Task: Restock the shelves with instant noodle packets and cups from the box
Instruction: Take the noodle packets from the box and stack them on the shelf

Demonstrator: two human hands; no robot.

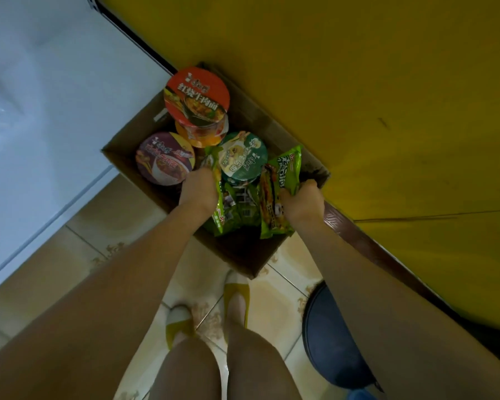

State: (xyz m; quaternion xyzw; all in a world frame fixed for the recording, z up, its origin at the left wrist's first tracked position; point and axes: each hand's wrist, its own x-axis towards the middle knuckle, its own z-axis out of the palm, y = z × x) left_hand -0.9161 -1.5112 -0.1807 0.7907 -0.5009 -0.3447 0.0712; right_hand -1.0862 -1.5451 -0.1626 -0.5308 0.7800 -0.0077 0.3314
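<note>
An open cardboard box (244, 256) sits on the tiled floor below me. Inside stand a red-lidded noodle cup (196, 95), a purple-lidded cup (164, 157) and a green-lidded cup (242, 155), with an orange cup partly hidden under the red one. Several green noodle packets (243, 209) stand on edge at the near end. My left hand (198, 189) grips the leftmost green packet (218, 203). My right hand (302, 200) grips the rightmost green packet (282, 180) by its edge.
A yellow wall or cabinet face (387, 96) rises right behind the box, with a dark wooden skirting. A white appliance (41, 111) stands to the left. A dark blue round stool (332, 333) sits by my right leg. My feet are on the tiles.
</note>
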